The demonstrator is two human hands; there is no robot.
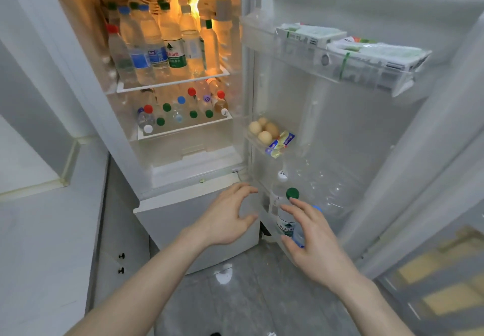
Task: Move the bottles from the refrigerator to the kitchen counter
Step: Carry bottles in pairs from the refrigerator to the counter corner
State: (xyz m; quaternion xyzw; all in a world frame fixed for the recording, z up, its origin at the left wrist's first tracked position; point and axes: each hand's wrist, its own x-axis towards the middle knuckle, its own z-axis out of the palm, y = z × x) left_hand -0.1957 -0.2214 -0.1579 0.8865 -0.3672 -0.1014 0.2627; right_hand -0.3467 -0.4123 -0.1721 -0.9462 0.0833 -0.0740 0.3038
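Head view: both hands' grips released, right hand (311, 236) beside green-capped bottle (288, 212), left hand (230, 217) apart.

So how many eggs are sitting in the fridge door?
3 eggs show, all bunched in the small middle door shelf: one at the left, one at the front, one darker at the right. A paler shape behind them may be a fourth.

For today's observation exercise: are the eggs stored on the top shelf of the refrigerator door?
No: the eggs sit in the small middle door shelf, while the top door shelf holds packaged cartons.
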